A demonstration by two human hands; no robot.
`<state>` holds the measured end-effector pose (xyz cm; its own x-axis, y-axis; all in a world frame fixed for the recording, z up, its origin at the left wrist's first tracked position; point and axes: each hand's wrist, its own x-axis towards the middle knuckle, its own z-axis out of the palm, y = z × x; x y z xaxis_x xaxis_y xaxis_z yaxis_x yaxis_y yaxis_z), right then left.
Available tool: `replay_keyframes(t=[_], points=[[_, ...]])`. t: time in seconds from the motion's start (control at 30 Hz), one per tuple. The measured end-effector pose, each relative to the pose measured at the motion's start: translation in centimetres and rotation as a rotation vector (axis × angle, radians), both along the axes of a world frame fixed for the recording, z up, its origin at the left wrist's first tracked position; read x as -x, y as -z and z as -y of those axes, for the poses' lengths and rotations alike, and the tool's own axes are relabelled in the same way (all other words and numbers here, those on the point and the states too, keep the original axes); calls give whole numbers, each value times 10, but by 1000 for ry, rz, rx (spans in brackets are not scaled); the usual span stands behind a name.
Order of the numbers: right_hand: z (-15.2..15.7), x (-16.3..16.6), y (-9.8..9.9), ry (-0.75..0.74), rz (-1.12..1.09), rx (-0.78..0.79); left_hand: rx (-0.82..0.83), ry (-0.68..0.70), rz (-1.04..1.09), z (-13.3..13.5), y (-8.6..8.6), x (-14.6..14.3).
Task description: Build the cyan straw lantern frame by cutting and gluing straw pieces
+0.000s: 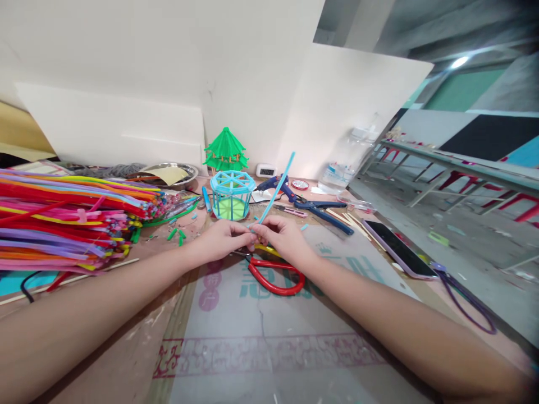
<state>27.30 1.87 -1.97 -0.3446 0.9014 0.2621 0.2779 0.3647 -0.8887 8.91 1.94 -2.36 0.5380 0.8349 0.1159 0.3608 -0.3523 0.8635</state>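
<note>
A light blue pipe cleaner (277, 189) slants up and to the right from between my fingertips. My right hand (283, 238) pinches it near its lower end. My left hand (227, 240) has its thumb and fingers closed at that same end, touching the right fingertips; the very tip is hidden there. Directly below both hands lie scissors with red handles (275, 289), their blades mostly covered. Just beyond the hands stands a light blue openwork frame (233, 185) with a green base, and behind it a green tiered roof (226, 150).
Bundles of coloured pipe cleaners (63, 224) fill the left side. A glue gun (278, 186), blue-handled pliers (326, 213), a small clock (266, 170) and a water bottle (343, 163) stand or lie behind. A phone (398, 249) rests near the right edge.
</note>
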Motion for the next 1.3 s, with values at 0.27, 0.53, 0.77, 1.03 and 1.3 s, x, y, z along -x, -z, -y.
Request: replay_keyframes(t=[0.27,0.53,0.77,1.03,1.3], points=[[-5,-1,1,-59,-93,115,9,-48,4,-2,2,1],[-4,1,2,-5,-95,127,8,-20,1,0,-1,1],[-4,0,0,2,-87,114,28,-17,29,-4,4,2],[-4,0,1,39,-28,92,-2,-73,-40,-4,4,4],[-4,-1,1,32,8,29,21,-131,38,1,4,-2]])
